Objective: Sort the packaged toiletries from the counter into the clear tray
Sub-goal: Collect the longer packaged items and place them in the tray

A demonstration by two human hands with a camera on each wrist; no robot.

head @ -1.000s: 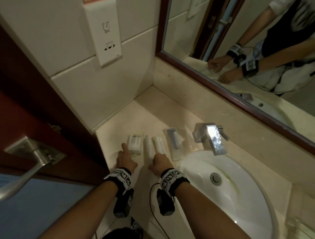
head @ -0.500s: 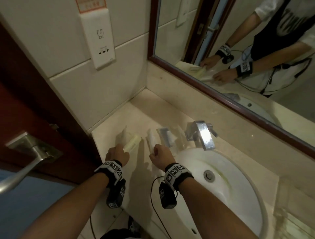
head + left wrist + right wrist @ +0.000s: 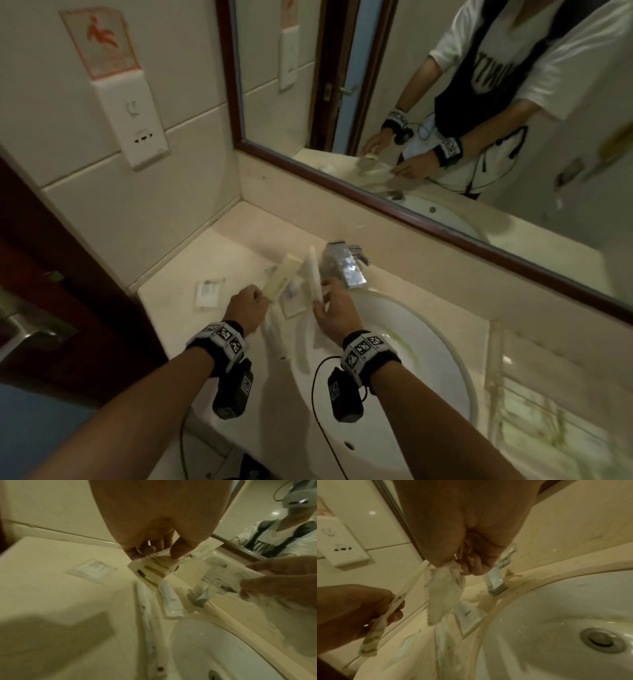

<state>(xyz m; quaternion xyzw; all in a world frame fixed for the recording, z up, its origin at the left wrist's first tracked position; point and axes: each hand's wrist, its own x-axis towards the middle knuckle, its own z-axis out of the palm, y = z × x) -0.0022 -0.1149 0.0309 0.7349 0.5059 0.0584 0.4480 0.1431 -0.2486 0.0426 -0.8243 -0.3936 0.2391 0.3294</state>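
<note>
The left hand (image 3: 247, 308) pinches a flat cream sachet with gold and dark bars (image 3: 281, 280) between thumb and fingertips and holds it lifted off the pale beige stone surface (image 3: 178, 315), its far end tilted up toward the mirror. In the left wrist view the thumb (image 3: 178, 550) lies on top of this sachet (image 3: 152, 570) and the other fingers curl beneath it. The right hand (image 3: 334, 310) grips a long narrow white packet (image 3: 313, 277), also raised off the surface, just beside the cream sachet and in front of the chrome square tap (image 3: 346, 265). From the right wrist view the white packet (image 3: 443, 592) hangs crumpled below the curled fingers (image 3: 476, 566).

Three packaged items lie on the surface: a small square white sachet (image 3: 206, 293) near the left edge, well apart from the hands; a clear-wrapped white tube (image 3: 169, 601) beside the rim of the white oval sink (image 3: 428, 359), below the held items; and a long thin white packet (image 3: 147, 616) running along the surface left of the sink rim, toward the front edge. At the far right end of the surface stands a clear plastic tray (image 3: 548, 394), blurred.
</note>
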